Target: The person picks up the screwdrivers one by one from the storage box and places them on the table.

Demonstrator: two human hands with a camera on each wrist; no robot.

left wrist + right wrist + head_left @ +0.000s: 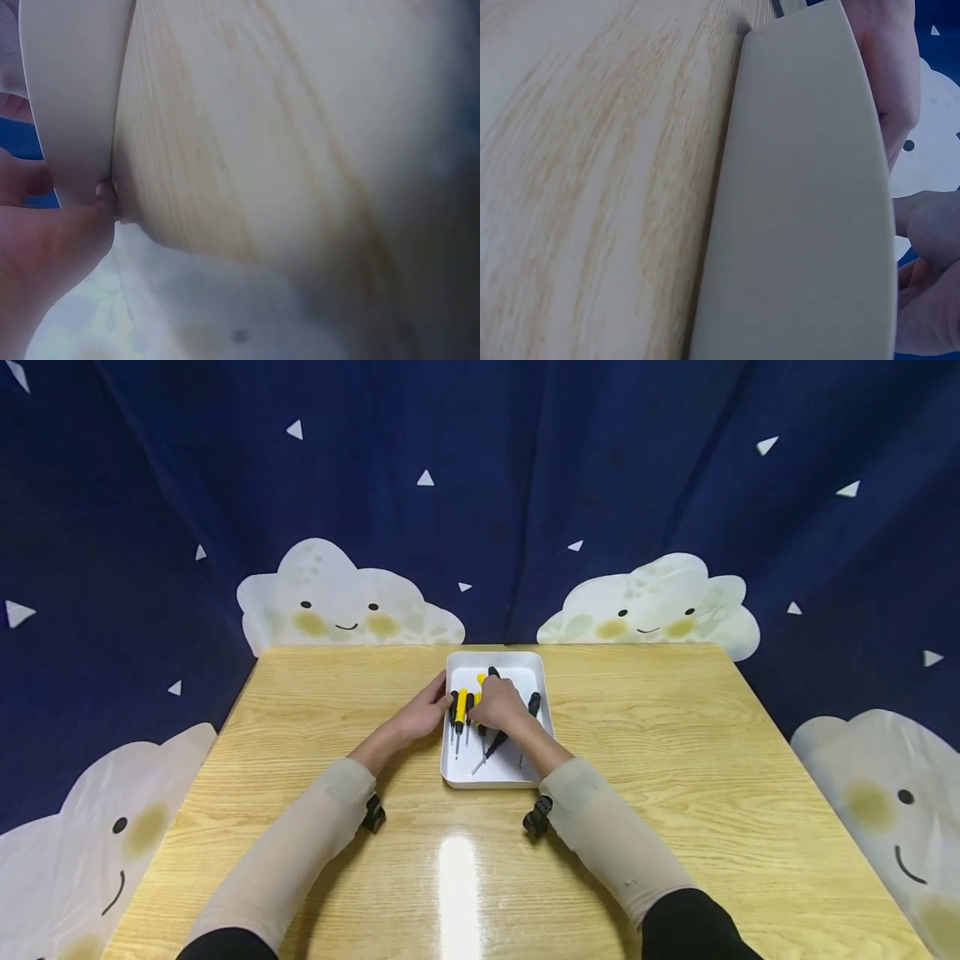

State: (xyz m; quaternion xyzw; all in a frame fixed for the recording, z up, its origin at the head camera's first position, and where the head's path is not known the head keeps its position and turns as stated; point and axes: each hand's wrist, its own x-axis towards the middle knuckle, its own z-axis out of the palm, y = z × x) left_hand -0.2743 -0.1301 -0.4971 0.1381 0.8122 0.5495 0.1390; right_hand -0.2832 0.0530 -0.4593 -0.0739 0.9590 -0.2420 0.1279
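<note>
A white tray (498,781) holds several screwdrivers with yellow or black handles. My left hand (422,712) grips the tray's left side; in the left wrist view that hand (52,240) has its thumb by the rim and a fingertip low on the outer wall. Inside the tray, my right hand (501,706) pinches a yellow-handled screwdriver (482,731), partly covered by the fingers. Left of it lie a yellow screwdriver (461,706) and slim black ones. A black screwdriver (495,744) lies slanted below the right hand, another (534,703) by the right wall.
The tray stands near the far edge of a wooden table (660,735). Behind the table hangs a dark blue curtain (480,527) with white clouds and triangles. A strip of light reflects off the tabletop in front of the tray.
</note>
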